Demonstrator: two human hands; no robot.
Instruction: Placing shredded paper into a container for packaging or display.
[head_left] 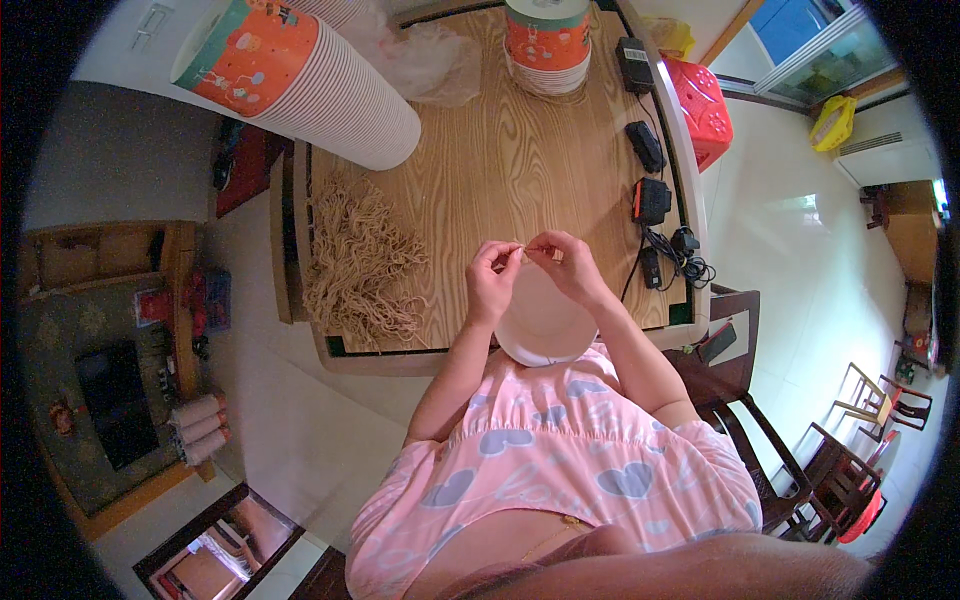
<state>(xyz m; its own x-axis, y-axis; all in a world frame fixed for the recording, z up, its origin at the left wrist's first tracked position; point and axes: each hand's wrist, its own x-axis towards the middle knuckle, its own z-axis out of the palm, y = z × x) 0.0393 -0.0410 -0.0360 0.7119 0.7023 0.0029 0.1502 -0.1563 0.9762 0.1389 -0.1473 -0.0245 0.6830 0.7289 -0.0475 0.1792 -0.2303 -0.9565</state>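
A white paper bucket (546, 322) rests against my body at the table's near edge, its pale inside facing up. Above its far rim, my left hand (494, 280) and my right hand (566, 266) come close together, fingertips pinched. Between them runs a short bit of thin brownish cord (528, 249); whether it passes through the bucket's rim is too small to tell. To the left lies a loose heap of tan twine pieces (362, 262), kinked and tangled.
A long stack of nested paper buckets (340, 100) leans across the far left, beside a crumpled clear plastic bag (440, 65). A shorter bucket stack (548, 50) stands at the back. Along the right edge are a black adapter (633, 65), a battery pack (651, 201) and black cables (682, 258).
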